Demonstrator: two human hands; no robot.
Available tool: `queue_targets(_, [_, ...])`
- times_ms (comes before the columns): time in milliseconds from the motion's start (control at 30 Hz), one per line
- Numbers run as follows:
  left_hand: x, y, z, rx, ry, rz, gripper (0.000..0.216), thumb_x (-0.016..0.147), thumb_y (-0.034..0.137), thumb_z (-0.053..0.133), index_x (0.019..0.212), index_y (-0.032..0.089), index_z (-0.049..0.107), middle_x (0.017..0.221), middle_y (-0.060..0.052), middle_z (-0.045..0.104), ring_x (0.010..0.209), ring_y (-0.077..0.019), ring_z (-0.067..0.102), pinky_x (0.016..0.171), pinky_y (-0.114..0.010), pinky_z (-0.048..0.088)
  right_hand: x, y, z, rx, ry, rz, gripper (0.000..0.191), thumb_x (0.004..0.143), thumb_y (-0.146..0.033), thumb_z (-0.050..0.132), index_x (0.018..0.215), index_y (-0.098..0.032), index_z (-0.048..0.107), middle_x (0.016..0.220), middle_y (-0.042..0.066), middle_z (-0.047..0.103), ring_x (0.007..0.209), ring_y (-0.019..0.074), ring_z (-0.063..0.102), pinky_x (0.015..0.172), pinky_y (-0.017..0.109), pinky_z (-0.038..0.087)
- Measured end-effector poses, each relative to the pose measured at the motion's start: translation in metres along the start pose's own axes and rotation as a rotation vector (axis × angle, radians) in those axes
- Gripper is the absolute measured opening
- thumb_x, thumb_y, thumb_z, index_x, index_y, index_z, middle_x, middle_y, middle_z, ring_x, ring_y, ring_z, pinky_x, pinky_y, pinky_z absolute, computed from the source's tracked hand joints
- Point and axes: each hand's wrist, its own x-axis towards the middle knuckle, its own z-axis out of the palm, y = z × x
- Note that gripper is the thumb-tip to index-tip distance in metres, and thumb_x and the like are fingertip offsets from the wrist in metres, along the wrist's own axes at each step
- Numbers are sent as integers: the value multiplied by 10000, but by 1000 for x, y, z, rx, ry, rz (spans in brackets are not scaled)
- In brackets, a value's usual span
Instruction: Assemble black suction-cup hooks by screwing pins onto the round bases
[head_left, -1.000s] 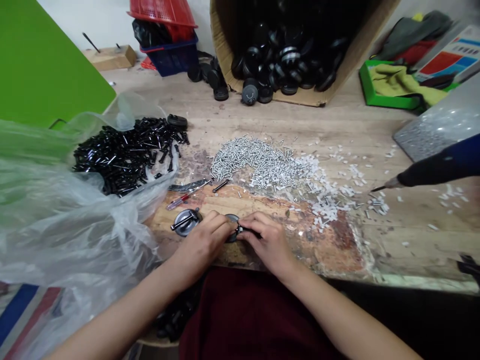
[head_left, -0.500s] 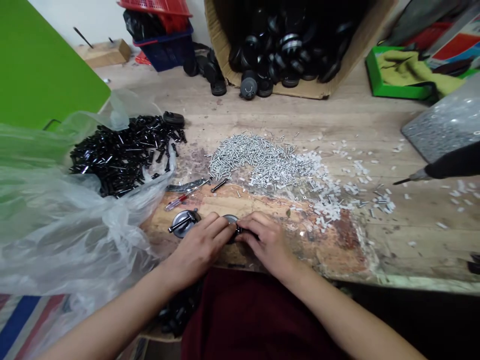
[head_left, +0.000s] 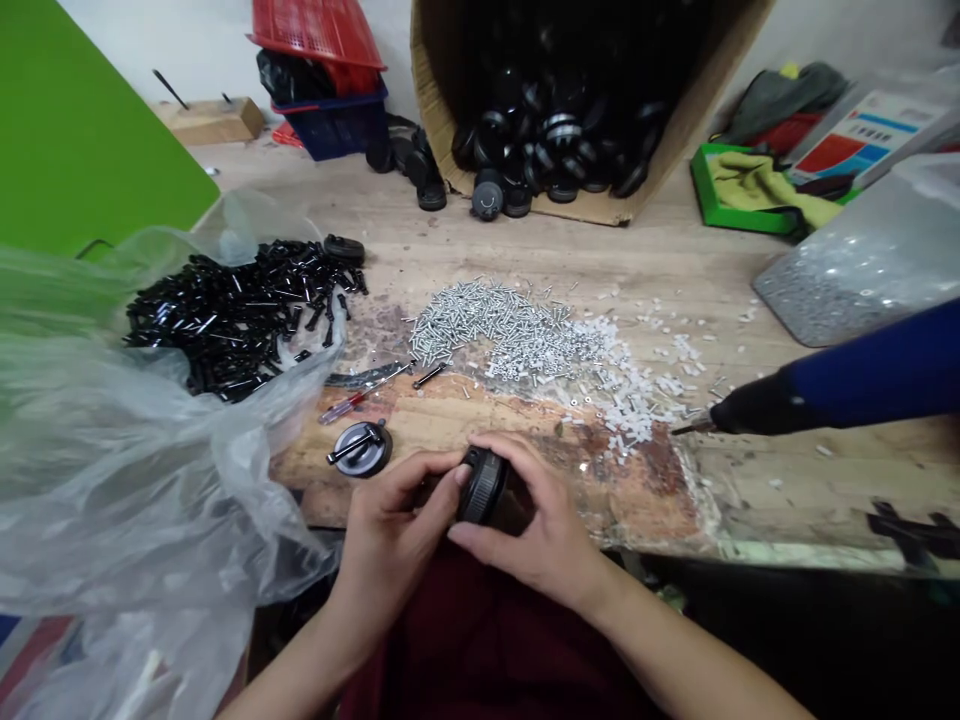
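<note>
At the front edge of the bench, a round black part with a ribbed rim (head_left: 484, 487) is raised and turned on its side. My left hand (head_left: 397, 510) is closed on its left edge, thumb against the near side. My right hand (head_left: 544, 515) grips the same part from the right, fingers over the top and thumb below. A similar round part (head_left: 371, 455) lies to the left with a black lever across its grey face. Beyond my hands are a red-handled screwdriver (head_left: 349, 405) and a single black lever (head_left: 429, 376).
Silver screws (head_left: 469, 320) lie heaped mid-bench, beside nuts and white plastic sleeves (head_left: 637, 410). A blue power screwdriver (head_left: 840, 380) juts in from the right. Black levers (head_left: 225, 310) spill from a clear plastic bag (head_left: 247, 460). At the back stands a carton (head_left: 439, 90) of round black parts.
Both hands have lifted the round part off the bench toward me and tipped it so its ribbed rim shows. The power screwdriver reaches further into view from the right.
</note>
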Motion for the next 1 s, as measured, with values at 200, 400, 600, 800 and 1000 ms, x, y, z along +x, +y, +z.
queue_targets(200, [-4, 4, -2, 37, -65, 31, 118, 816, 187, 616, 905, 195, 693, 821, -1, 704, 746, -124, 635, 700, -203, 488, 1, -4, -8, 47, 15, -24, 553, 641, -306, 781, 1129, -239, 530, 1064, 24, 604, 993, 161, 581, 899, 289, 461])
queue_targets(400, [-5, 5, -1, 11, -106, 26, 118, 826, 198, 613, 918, 214, 685, 834, 9, 702, 756, -119, 643, 697, -200, 489, -2, -5, -9, 106, 29, -12, 526, 626, -291, 785, 1094, -232, 552, 1024, 19, 606, 960, 158, 587, 866, 284, 470])
queue_targets(600, [-6, 8, -1, 35, -135, 37, 125, 831, 217, 608, 928, 205, 686, 827, -6, 697, 737, -132, 644, 671, -220, 491, -5, -1, -10, 132, 22, -8, 534, 612, -295, 796, 1087, -258, 556, 1039, 14, 604, 982, 177, 582, 896, 318, 466])
queue_targets(800, [-4, 2, 1, 70, -84, 24, 125, 832, 230, 605, 922, 195, 684, 811, -16, 686, 694, -130, 627, 619, -217, 491, -8, 3, -7, 177, -21, 79, 566, 703, -351, 747, 1204, -283, 492, 1191, 46, 541, 1131, 206, 526, 987, 359, 424])
queue_targets(1000, [4, -6, 19, 125, 79, 72, 139, 825, 238, 612, 949, 195, 659, 848, -27, 645, 688, -128, 613, 598, -226, 514, -1, 7, -8, 67, 108, 205, 440, 847, -407, 582, 1248, -267, 468, 1281, 83, 476, 1171, 222, 492, 952, 374, 453])
